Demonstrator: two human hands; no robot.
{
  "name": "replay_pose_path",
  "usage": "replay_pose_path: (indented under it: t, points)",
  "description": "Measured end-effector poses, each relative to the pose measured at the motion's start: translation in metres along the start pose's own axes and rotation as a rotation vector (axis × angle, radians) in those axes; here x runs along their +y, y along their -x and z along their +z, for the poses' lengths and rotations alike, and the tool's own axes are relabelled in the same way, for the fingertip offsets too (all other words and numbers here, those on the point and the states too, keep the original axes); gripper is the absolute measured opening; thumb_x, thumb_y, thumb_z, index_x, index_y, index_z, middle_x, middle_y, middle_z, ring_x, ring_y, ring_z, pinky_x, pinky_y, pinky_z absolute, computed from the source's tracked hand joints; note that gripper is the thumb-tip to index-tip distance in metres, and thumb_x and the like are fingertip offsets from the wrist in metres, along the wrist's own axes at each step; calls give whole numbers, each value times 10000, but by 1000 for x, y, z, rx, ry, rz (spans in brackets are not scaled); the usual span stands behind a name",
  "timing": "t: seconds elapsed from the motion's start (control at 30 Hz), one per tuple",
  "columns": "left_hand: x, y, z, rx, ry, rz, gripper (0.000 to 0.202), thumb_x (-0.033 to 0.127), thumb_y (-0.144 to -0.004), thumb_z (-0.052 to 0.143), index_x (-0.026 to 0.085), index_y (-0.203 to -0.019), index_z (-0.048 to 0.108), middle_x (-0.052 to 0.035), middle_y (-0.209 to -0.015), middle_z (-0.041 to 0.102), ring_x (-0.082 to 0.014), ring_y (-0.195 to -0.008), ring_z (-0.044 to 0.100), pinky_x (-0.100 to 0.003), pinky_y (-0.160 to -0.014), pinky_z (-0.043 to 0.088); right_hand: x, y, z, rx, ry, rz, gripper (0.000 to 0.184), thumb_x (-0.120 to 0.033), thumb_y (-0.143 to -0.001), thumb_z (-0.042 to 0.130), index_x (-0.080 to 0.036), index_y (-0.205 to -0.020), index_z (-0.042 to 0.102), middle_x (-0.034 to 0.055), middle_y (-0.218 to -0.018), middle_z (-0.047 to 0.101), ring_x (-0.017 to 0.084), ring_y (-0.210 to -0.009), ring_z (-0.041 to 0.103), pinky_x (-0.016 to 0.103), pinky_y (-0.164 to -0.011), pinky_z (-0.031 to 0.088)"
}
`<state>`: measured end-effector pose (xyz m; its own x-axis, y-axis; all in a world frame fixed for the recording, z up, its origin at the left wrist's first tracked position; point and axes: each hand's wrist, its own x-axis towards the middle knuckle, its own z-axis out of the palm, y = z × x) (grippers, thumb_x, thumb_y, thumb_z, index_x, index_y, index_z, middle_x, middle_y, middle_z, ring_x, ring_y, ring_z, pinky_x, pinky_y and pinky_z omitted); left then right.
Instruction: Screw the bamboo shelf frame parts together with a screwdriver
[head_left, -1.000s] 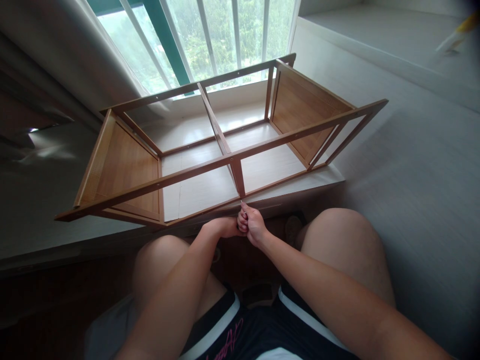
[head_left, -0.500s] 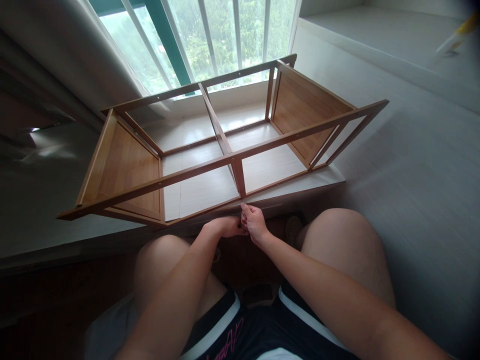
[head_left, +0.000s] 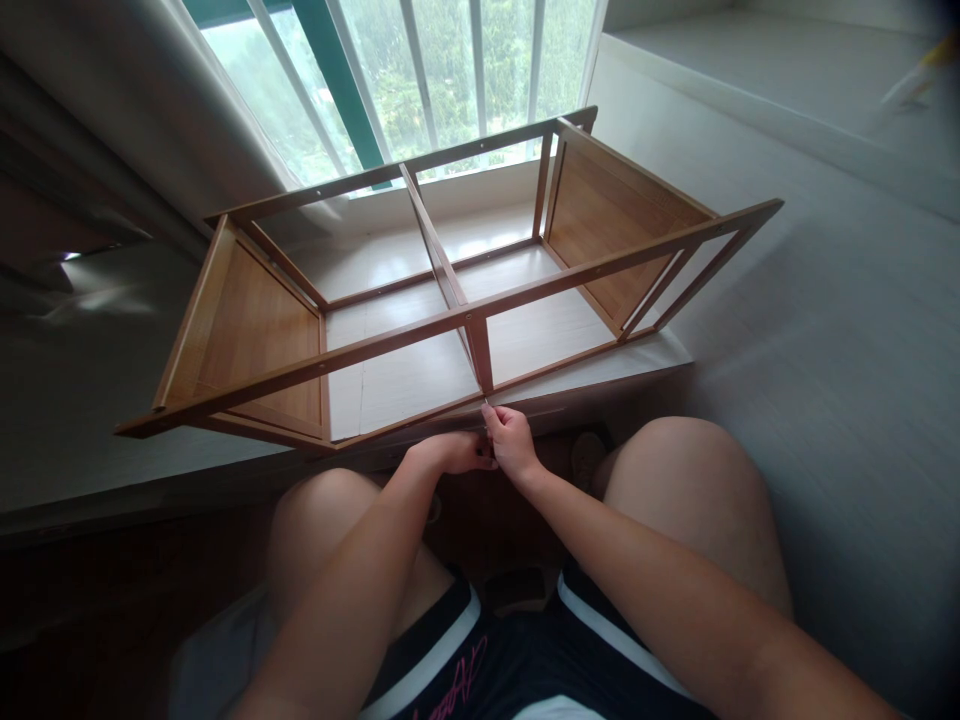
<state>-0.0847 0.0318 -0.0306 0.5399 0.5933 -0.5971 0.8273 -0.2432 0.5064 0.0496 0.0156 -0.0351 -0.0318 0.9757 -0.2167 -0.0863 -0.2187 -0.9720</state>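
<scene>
A brown wooden frame (head_left: 360, 340) with panelled ends and a middle divider lies on its side on a pale ledge. My right hand (head_left: 512, 440) is closed in a pinch at the near lower rail, just below the divider's foot. A thin, shiny sliver (head_left: 486, 402) shows at its fingertips, too small to name. My left hand (head_left: 456, 452) is curled close beside the right one, below the rail. Its fingers are partly hidden, and whatever they hold cannot be made out.
Behind the frame is a barred window (head_left: 442, 80), with a grey curtain (head_left: 187, 110) to its left. A pale wall or panel (head_left: 825, 300) rises on the right beneath a shelf (head_left: 750, 60). My knees flank both hands at the ledge's front edge.
My right hand's fingers have shifted slightly, and the shiny sliver at their tips shows more clearly. The view has moved a little; the wooden frame and my left hand stay put.
</scene>
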Motion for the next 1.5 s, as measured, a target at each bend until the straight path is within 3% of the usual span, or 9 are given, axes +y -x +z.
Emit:
replay_pose_path:
  t: [0.07, 0.13, 0.33, 0.57, 1.0, 1.5]
  points:
    - [0, 0, 0, 1, -7, -4, 438, 574, -806, 566, 166, -909, 688, -89, -873, 720, -211, -713, 633, -297, -668, 478, -1, -1, -1, 26, 115, -65, 490, -557, -828, 549, -191, -527, 424, -45, -462, 388, 84, -443, 339, 235, -431, 260]
    - [1, 1, -1, 2, -1, -1, 440, 573, -806, 566, 163, -907, 689, -93, -883, 721, -213, -722, 633, -301, -681, 480, -2, 0, -1, 10, 79, -38, 492, -565, -824, 553, -194, -530, 419, -46, -459, 388, 82, -434, 336, 236, -425, 255]
    - [8, 3, -5, -29, 77, 9, 432, 534, -802, 587, 156, -986, 685, -88, -976, 718, -210, -804, 635, -296, -749, 485, -5, 3, 2, -260, -514, 278, 480, -586, -816, 583, -221, -604, 356, -93, -442, 283, 67, -364, 240, 208, -358, 137]
    - [10, 6, -6, -63, 97, -47, 379, 483, -794, 609, 154, -955, 703, -90, -1036, 713, -204, -864, 632, -281, -807, 487, -16, 4, -8, -489, -816, 464, 474, -533, -900, 520, -216, -619, 307, -84, -486, 228, 78, -415, 174, 192, -365, 142]
    - [8, 6, -6, -85, 98, -58, 291, 409, -780, 612, 147, -876, 693, -81, -974, 726, -188, -822, 629, -257, -773, 487, -8, 6, -1, -445, -972, 460, 466, -490, -923, 513, -205, -607, 323, -81, -457, 248, 75, -392, 188, 188, -343, 138]
    - [6, 5, -5, -85, 98, -63, 280, 389, -768, 626, 140, -874, 692, -94, -980, 723, -204, -823, 639, -282, -783, 494, -8, 10, 1, -402, -928, 444, 443, -434, -901, 557, -210, -604, 316, -87, -444, 258, 72, -378, 207, 193, -339, 138]
